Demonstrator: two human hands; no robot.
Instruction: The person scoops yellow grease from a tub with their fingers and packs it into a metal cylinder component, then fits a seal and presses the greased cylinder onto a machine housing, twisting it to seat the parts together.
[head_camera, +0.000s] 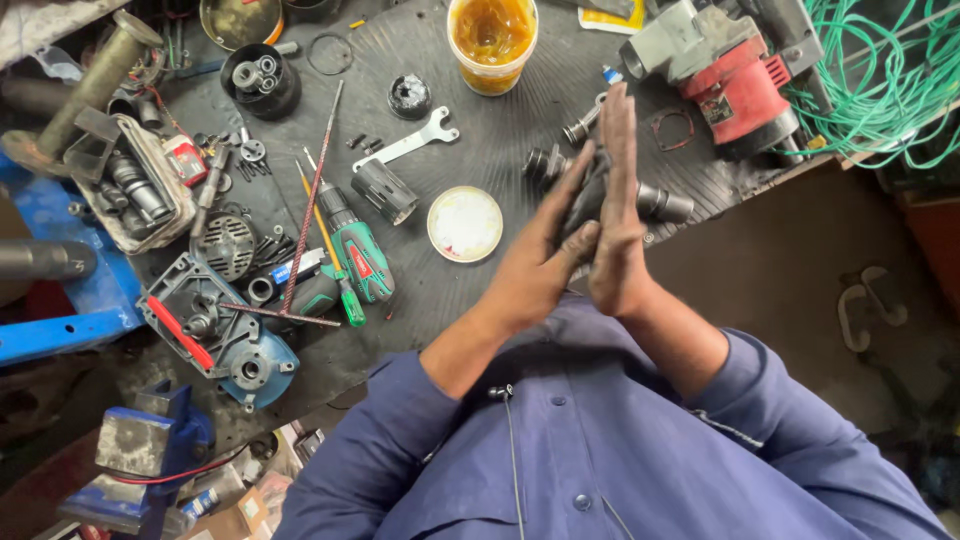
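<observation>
head view looks straight down on a dark rubber bench mat (500, 150) strewn with power-tool parts. both hands meet above the mat's near right edge, close to the person's chest: the left hand (540, 265) and the right hand (615, 215) are pressed palm to palm, fingers stretched flat, with a dark, greasy cylindrical part (585, 195) sandwiched between them; neither hand is curled into a fist, both clamp the part by flat pressure, and little of it shows. just behind the hands, on the mat, lies a metal shaft assembly (660, 203), with a second dark piece (545, 165) to the left of the fingers. a white round lid (465, 224) sits left of the hands, a tub of amber grease (492, 40) stands at the far edge, a flat pin spanner (410, 140) lies toward the middle, and a green cordless drill (360, 255) rests left of the lid. a red-and-grey power tool body (735, 85) occupies the far right corner. by my judgement the step in hand is working or rolling the part between the palms, perhaps spreading grease over it; the next move calls for steady, even pressure so the slick piece does not slip out onto the mat.
</observation>
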